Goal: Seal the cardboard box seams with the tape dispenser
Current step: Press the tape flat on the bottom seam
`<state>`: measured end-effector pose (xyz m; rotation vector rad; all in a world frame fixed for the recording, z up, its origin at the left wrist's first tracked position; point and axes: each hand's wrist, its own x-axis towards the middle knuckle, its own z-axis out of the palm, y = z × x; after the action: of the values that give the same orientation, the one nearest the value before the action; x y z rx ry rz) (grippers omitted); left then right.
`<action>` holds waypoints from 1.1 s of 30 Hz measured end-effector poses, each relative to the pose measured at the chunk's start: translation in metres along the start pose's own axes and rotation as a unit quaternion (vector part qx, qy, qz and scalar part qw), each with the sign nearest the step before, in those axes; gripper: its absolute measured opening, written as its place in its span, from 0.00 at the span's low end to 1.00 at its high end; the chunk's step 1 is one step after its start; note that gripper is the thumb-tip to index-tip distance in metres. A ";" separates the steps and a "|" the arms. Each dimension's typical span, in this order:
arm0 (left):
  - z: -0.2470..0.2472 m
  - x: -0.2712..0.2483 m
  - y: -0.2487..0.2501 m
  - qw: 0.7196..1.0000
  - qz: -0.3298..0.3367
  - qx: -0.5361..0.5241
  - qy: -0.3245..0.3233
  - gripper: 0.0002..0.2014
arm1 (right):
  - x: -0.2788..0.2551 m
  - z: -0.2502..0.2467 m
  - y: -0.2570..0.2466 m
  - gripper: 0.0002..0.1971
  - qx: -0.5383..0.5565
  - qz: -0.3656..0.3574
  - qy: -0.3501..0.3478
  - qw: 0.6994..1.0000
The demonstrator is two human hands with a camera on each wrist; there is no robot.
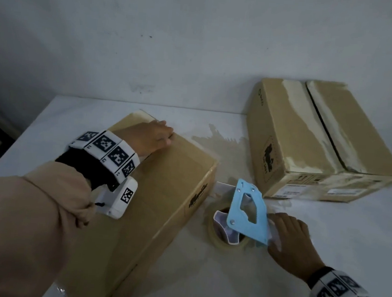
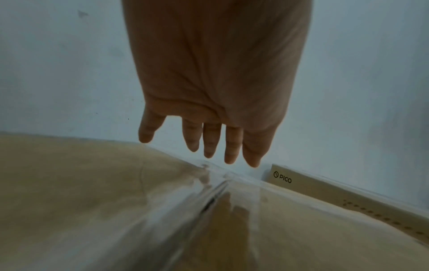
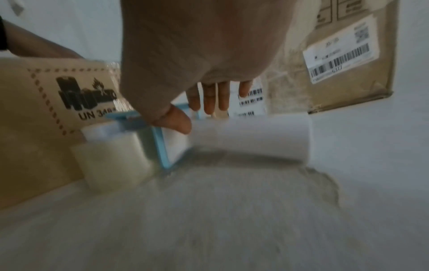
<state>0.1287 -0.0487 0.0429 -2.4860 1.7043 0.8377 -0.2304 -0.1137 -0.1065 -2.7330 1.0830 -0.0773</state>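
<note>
A pale wall (image 1: 200,41) fills the head view from nine o'clock round to three; under it lies a white table (image 1: 325,232) with a brownish stain (image 1: 217,140) near its middle. The larger cardboard box (image 1: 315,140) sits at two o'clock, its top seam open between flaps scarred by torn tape; the left wrist view reads "PICO" (image 2: 282,178) on it, and the right wrist view shows white barcode labels (image 3: 340,55) on its near face. The smaller cardboard box (image 1: 162,188) lies at eight o'clock, clear tape (image 2: 197,210) glinting along its top seam; its side carries a battery-fire symbol with "UN 34…" (image 3: 88,99), the rest hidden. The blue tape dispenser (image 1: 247,215), loaded with a clear tape roll (image 1: 215,231), lies on the table at five o'clock, just beside the smaller box. The left hand (image 1: 153,136) hovers over that box's far edge, fingers (image 2: 210,143) straight and holding nothing. The right hand (image 1: 289,238) reaches over the dispenser's white handle (image 3: 250,137), fingers extended, thumb at the handle, not wrapped around it.
</note>
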 end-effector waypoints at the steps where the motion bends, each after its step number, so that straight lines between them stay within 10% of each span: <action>1: -0.002 0.002 -0.005 1.000 0.002 0.003 -0.002 0.20 | 0.000 -0.007 -0.002 0.24 0.017 -0.008 0.014 1.000; 9: -0.012 0.014 -0.016 0.994 0.030 0.106 -0.003 0.16 | 0.088 -0.075 -0.099 0.17 0.143 -0.069 0.167 0.973; 17: -0.009 0.032 -0.021 0.985 0.055 0.161 0.026 0.18 | 0.163 -0.082 -0.181 0.25 0.107 -0.098 -0.057 0.988; 33: -0.038 0.065 -0.093 0.993 -0.046 0.107 0.014 0.16 | 0.114 -0.068 -0.143 0.33 0.039 0.067 0.079 0.994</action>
<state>0.2423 -0.0782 0.0216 -2.4223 1.5790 0.5818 -0.0592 -0.1014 -0.0134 -2.6143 1.2728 -0.3139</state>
